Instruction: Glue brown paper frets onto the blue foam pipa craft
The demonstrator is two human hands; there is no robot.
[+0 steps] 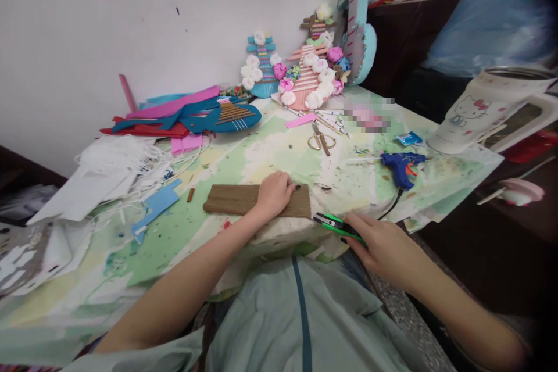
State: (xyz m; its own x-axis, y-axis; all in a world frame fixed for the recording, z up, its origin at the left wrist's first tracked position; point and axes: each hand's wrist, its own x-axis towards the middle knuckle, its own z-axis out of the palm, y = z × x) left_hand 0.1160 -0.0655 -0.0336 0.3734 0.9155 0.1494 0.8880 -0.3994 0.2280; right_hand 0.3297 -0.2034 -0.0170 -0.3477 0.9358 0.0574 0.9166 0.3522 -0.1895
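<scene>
A flat brown strip (235, 199), seemingly stiff paper or card, lies near the table's front edge, its left end notched. My left hand (275, 193) rests on its right half with bent fingers, holding it down. In my right hand (370, 241) is a green and black utility knife (333, 223), gripped by the handle. The knife's tip points left, close beside the strip's lower right corner; whether they touch I cannot tell. A small brown piece (190, 195) lies left of the strip.
Scissors (321, 140) and a blue hot glue gun (401, 167) lie beyond my hands, its cord running toward my right hand. A white tumbler (468, 110) stands at right. Flower-decorated instrument models (307, 72) lean at the back. White strings (124, 157) and a blue scrap (156, 206) lie left.
</scene>
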